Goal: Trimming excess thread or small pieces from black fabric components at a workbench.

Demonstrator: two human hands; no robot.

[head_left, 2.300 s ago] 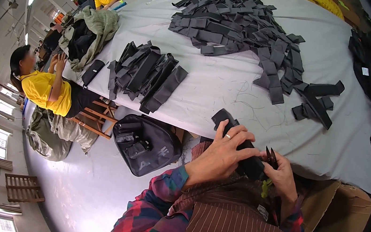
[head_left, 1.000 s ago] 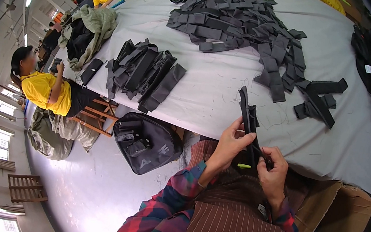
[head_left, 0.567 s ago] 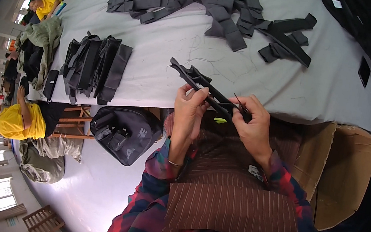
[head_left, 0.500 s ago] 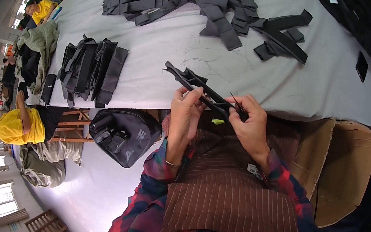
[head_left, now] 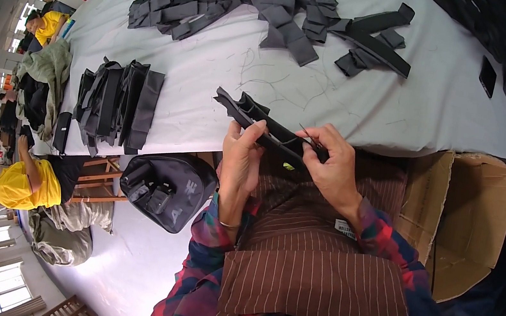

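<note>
My left hand is closed on a folded black fabric strip, thumb on top. The strip slants from upper left down toward my right hand. Dark thread snips are in my right hand, a thin point showing above the fingers, beside the strip's near end. The right fingers are close to that end; whether they also touch it I cannot tell. A small yellow-green bit shows just below the strip, partly hidden.
Loose black strips pile up on the white-covered table. A stacked bundle stands left, above an open black bag. A cardboard box is at right, a phone beyond. People in yellow shirts are at left.
Both hands and the strip have shifted slightly left in the picture. The strip is turned a little, and less of the yellow-green bit shows below it. Both grips stay closed.
</note>
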